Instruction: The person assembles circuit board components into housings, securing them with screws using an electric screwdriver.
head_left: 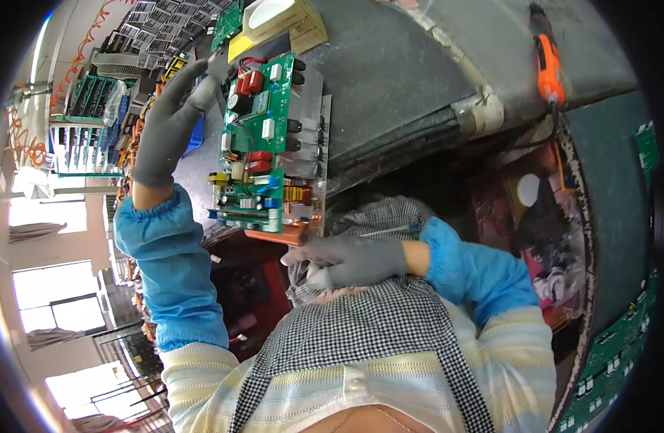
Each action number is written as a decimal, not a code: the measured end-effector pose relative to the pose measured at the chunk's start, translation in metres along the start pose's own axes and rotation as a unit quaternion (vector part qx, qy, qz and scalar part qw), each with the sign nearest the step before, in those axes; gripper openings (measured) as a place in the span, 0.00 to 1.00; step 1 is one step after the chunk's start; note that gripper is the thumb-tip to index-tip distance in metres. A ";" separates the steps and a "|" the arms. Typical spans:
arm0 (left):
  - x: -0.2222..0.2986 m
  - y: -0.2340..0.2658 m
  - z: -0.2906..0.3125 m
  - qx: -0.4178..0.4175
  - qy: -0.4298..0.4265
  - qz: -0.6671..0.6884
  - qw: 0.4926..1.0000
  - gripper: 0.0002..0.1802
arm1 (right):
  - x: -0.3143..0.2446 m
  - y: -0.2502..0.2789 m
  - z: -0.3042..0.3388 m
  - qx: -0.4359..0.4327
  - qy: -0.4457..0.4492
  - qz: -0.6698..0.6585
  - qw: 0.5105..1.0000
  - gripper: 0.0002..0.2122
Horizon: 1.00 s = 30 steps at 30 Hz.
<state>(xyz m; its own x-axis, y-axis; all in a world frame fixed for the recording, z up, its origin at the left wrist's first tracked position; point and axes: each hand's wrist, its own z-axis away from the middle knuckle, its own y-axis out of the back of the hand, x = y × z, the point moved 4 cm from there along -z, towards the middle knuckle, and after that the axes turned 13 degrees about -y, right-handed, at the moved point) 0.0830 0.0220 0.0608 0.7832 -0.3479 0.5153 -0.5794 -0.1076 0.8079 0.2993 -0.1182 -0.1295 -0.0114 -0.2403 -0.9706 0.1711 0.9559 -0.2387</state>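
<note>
Both hands wear grey knit work gloves that fit closely. The left hand's glove (167,119) ends at the wrist, as does the right hand's glove (354,258). Each forearm is covered by a bright blue fabric sleeve guard, gathered by elastic at both ends: the left sleeve guard (175,270) runs long and creased, the right sleeve guard (470,270) appears shorter and bunched. Under the guards, a knitted top with pale yellow, white and light blue horizontal stripes (390,393) shows at the upper arms and chest. Over it hangs a black-and-white small-check apron (361,325) with straps crossing the striped top.
</note>
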 end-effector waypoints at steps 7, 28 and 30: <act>0.032 -0.049 -0.041 -0.172 -0.163 -0.223 0.945 0.37 | 0.009 -0.012 -0.037 -0.043 0.012 0.045 0.998 0.32; 0.025 -0.087 -0.040 -0.188 -0.196 -0.226 0.935 0.43 | -0.022 0.091 0.035 -0.017 0.193 -0.092 0.977 0.21; 0.025 -0.089 -0.044 -0.184 -0.229 -0.255 0.921 0.42 | -0.032 0.105 0.043 0.046 0.259 -0.132 0.956 0.20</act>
<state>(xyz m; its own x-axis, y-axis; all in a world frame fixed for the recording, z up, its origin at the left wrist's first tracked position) 0.1635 0.0635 0.0145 0.7068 -0.7045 -0.0647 0.0196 -0.0719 0.9972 0.3601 -0.0178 -0.1223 -0.5489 -0.3324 -0.7669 0.1802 0.8489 -0.4969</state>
